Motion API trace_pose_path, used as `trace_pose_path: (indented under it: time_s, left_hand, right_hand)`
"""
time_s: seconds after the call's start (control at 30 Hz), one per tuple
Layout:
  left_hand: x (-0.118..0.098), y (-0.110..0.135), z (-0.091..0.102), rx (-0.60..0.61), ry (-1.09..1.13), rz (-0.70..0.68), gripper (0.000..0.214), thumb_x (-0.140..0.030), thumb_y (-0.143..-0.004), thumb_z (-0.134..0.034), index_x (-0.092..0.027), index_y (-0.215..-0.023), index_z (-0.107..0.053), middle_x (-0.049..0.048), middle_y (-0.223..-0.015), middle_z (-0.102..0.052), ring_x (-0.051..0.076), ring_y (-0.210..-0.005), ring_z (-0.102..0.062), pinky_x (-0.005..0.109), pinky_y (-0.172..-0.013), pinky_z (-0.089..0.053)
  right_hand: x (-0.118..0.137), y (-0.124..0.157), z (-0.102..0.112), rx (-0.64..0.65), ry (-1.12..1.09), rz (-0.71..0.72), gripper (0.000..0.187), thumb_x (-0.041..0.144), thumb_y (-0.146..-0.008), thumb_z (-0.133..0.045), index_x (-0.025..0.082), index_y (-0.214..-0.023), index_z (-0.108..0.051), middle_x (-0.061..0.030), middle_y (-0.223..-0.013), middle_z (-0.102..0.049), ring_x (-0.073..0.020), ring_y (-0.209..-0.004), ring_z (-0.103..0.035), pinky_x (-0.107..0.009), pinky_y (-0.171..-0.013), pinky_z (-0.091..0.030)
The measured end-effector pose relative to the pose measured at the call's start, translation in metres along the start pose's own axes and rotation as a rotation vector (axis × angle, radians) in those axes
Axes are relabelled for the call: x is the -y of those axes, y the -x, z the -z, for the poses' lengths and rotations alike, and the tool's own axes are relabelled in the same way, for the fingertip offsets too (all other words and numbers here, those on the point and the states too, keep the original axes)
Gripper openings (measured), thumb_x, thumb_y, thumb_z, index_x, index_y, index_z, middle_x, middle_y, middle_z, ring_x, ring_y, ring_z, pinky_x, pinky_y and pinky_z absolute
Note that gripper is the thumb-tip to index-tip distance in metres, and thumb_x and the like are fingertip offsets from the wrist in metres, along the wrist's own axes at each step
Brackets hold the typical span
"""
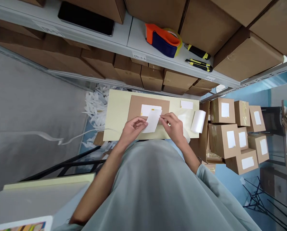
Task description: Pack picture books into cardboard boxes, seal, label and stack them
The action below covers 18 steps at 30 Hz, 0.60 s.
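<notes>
A white paper label [152, 122] with a small yellow mark hangs tilted between my hands. My left hand [134, 129] pinches its lower left edge. At its right edge, the thumb and fingertips of my right hand [173, 126] are closed together on the label. Beneath it, a flat brown cardboard box [135, 105] lies on the pale yellow table [117, 112]. Another white label [145, 109] with yellow marks lies on that cardboard, partly covered by the held one.
On the table's right are a small white label [186, 104] and a white roll [198, 121]. The shelf [136, 35] ahead holds boxes, an orange-blue tape dispenser [163, 40], utility knives [198, 64] and a black phone [85, 18]. Labelled boxes [221, 141] stack at right; paper scraps [95, 107] lie left.
</notes>
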State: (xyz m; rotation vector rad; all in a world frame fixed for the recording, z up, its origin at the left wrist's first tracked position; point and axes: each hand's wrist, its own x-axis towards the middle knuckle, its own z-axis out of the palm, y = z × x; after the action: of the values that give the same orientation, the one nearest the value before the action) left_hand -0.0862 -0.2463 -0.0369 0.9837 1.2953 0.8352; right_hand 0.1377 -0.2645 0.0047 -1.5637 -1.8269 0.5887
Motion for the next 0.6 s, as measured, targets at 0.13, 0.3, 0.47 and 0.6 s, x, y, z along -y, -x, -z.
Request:
trace_pose_path:
  time_s: [0.13, 0.3, 0.47, 0.6]
  left_hand:
    - [-0.009, 0.007, -0.004, 0.094, -0.126, -0.078, 0.048, -0.068, -0.076, -0.088, -0.024, -0.084, -0.073, 0.0074, -0.093, -0.079, 0.025, -0.091, -0.075, 0.039, -0.087, -0.065]
    - [-0.018, 0.016, -0.007, 0.165, -0.26, -0.151, 0.045, -0.069, -0.087, -0.079, -0.024, -0.09, -0.074, 0.0091, -0.104, -0.081, 0.027, -0.101, -0.076, 0.04, -0.095, -0.065]
    - [-0.002, 0.011, -0.007, 0.027, -0.231, -0.12, 0.054, -0.067, -0.084, -0.082, -0.022, -0.113, -0.073, 0.012, -0.117, -0.081, 0.028, -0.108, -0.077, 0.045, -0.103, -0.064]
    - [0.016, 0.002, -0.003, -0.136, -0.142, -0.105, 0.074, -0.064, -0.077, -0.087, -0.02, -0.133, -0.066, 0.0173, -0.132, -0.078, 0.029, -0.115, -0.077, 0.046, -0.104, -0.064]
  right_hand:
    - [-0.02, -0.018, 0.021, 0.033, -0.042, -0.039, 0.03, 0.043, -0.114, -0.06, 0.026, -0.112, -0.085, -0.0056, -0.107, -0.078, -0.0161, -0.077, -0.07, -0.03, -0.072, -0.056]
    - [-0.028, -0.016, 0.031, 0.21, -0.079, -0.069, 0.019, 0.033, -0.109, -0.066, 0.025, -0.101, -0.082, -0.0028, -0.101, -0.076, -0.0144, -0.073, -0.066, -0.029, -0.072, -0.053]
    - [-0.033, -0.003, 0.033, 0.212, -0.055, -0.099, 0.012, 0.024, -0.1, -0.066, 0.024, -0.092, -0.074, -0.001, -0.098, -0.074, -0.0126, -0.068, -0.062, -0.027, -0.072, -0.051]
    - [-0.044, 0.003, 0.039, -0.014, -0.036, -0.195, 0.015, 0.03, -0.101, -0.065, 0.024, -0.088, -0.07, -0.0016, -0.091, -0.071, -0.0148, -0.065, -0.059, -0.03, -0.07, -0.052]
